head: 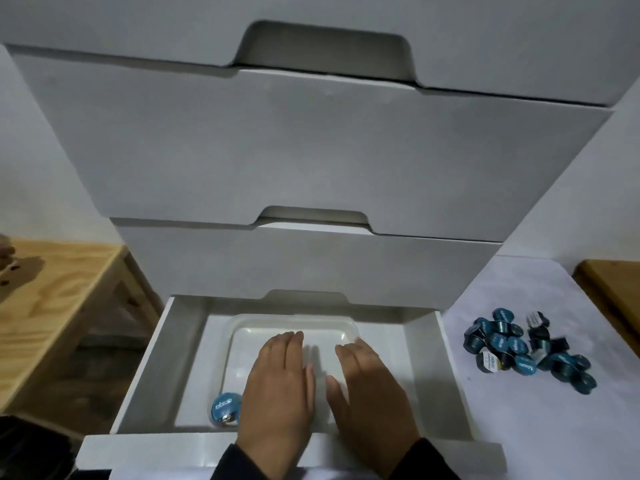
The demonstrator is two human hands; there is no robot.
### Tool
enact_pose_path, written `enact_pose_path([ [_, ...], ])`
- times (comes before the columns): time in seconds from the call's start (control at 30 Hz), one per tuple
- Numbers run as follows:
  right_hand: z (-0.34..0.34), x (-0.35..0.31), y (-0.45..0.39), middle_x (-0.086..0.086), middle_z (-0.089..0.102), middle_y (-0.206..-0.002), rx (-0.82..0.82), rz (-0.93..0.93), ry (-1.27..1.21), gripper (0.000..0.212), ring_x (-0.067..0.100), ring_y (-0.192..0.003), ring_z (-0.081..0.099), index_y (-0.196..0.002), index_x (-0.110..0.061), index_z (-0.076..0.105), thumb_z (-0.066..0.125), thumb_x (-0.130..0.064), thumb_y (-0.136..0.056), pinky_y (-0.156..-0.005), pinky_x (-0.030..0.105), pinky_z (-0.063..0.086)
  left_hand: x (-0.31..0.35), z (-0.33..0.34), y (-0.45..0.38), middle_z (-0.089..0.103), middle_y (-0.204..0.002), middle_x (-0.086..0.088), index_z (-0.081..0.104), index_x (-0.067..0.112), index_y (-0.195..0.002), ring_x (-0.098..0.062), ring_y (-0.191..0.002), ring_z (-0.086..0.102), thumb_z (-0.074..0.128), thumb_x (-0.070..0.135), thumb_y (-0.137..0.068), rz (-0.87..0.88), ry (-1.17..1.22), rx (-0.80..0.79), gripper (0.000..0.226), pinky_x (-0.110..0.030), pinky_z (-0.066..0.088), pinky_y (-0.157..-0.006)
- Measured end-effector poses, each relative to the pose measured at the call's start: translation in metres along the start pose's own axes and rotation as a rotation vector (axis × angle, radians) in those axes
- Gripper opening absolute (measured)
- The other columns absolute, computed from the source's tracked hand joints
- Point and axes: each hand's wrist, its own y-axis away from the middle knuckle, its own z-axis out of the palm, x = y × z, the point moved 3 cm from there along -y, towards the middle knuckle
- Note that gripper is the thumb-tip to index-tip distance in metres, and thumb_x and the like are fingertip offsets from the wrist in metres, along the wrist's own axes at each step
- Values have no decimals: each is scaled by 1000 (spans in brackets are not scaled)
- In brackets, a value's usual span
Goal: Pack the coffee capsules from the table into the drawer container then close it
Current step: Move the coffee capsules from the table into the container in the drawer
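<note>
While most of the capsules (526, 348) lie heaped on the white desk (519, 427) to the right of the drawer unit, one blue capsule (225, 409) already sits in the near left corner of the clear tray (294, 322) inside the open bottom drawer (145, 375). The heap is a loose pile of teal and dark pods, some on their sides, some showing printed lids, well apart from the drawer's right wall. Both hands reach into the drawer over the tray, palms down. The left hand (280, 382) has its fingers straight and together, holding nothing, and sits just beside the lone capsule. The right hand (367, 379) is likewise flat and relaxed, fingers extended, holding nothing; the two hands are near each other with a narrow gap between them. Whether they press on the tray floor or hover above it I cannot tell. Dark sleeves (433, 459) cover both wrists at the drawer's front edge. Above, two more drawers (311, 150) of the white unit are shut, each with a cut-out handle. A wooden table (52, 289) stands to the left, and a wooden edge (613, 282) shows at far right.
</note>
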Motion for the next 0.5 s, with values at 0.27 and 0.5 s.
enact_pose_path([
  [0.27, -38, 69, 33, -2, 69, -102, 52, 72, -59, 42, 15, -101, 66, -105, -21, 55, 22, -46, -94, -76, 23, 55, 65, 40, 7, 71, -106, 1, 65, 21, -111, -14, -93, 69, 85, 45, -50, 51, -18, -63, 69, -29, 55, -79],
  [0.5, -78, 181, 67, -1, 68, -108, 53, 135, -28, 48, 14, -106, 63, -109, -20, 57, 22, -49, -94, -79, 18, 51, 175, 84, 8, 66, -108, -3, 59, 15, -115, -14, -101, 58, 31, 37, -90, 238, 161, 156, 43, -22, 50, -83],
])
